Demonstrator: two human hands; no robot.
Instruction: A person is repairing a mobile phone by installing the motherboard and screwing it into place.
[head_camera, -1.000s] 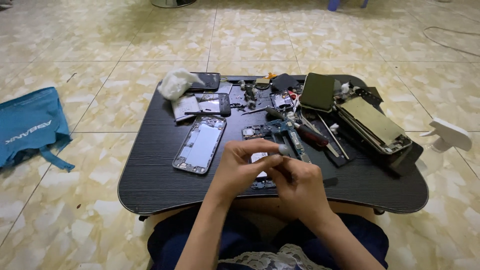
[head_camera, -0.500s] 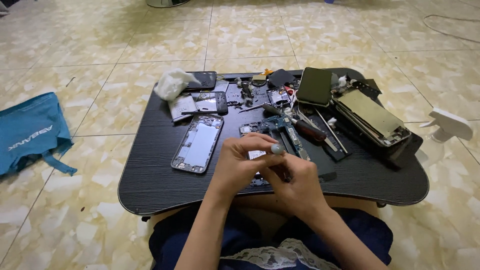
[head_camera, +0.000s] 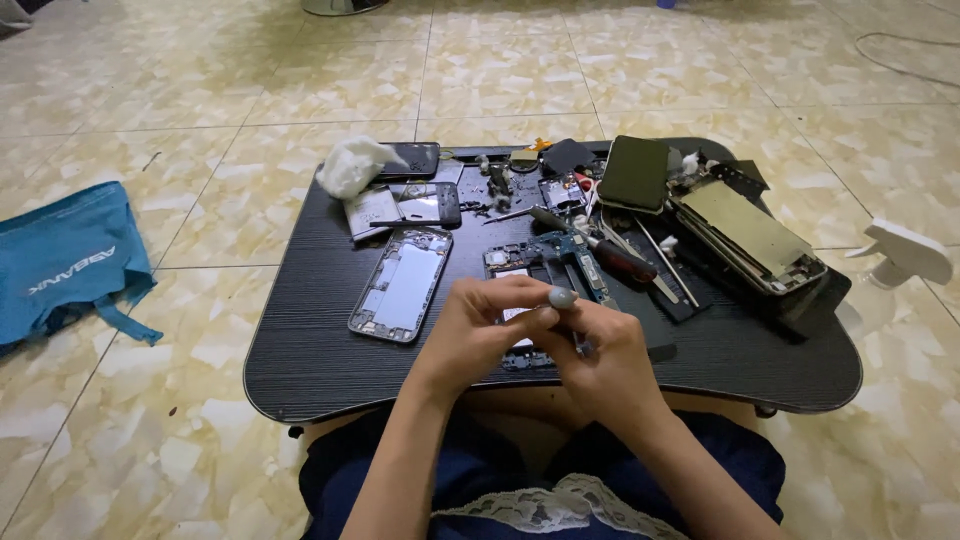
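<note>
Both hands meet over the near middle of a low black table. My left hand and my right hand pinch a small phone part between their fingertips; most of it is hidden by the fingers. Just left of the hands lies an opened phone frame, silver-blue inside. Behind the hands rest a blue circuit board and a screwdriver with a dark red handle.
A stack of phone screens and panels fills the table's right side. A dark green case, a white crumpled tissue and small phone bodies line the back. A blue bag and a white object lie on the tiled floor.
Both hands stay together over the same spot, fingers shifting slightly around the small part. The view has tilted a little; nothing on the table has moved.
</note>
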